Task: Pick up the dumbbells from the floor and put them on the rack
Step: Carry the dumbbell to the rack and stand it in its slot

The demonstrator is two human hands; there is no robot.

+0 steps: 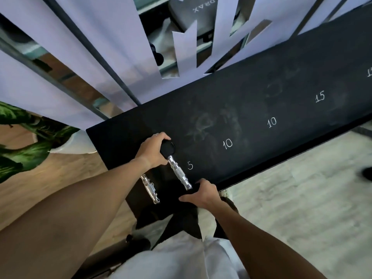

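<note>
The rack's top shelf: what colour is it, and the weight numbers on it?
Black rack, with white chalk-like numbers such as the 5; head view.

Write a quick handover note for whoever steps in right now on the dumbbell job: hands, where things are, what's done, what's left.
Left hand: grips the far head of a dumbbell.
Right hand: holds its near head, at the rack's front edge.
That dumbbell lies on the rack beside the chalked 5.
Second dumbbell: already racked, to its left.
Left: let go; the 10 and 15 spots are bare.
</note>
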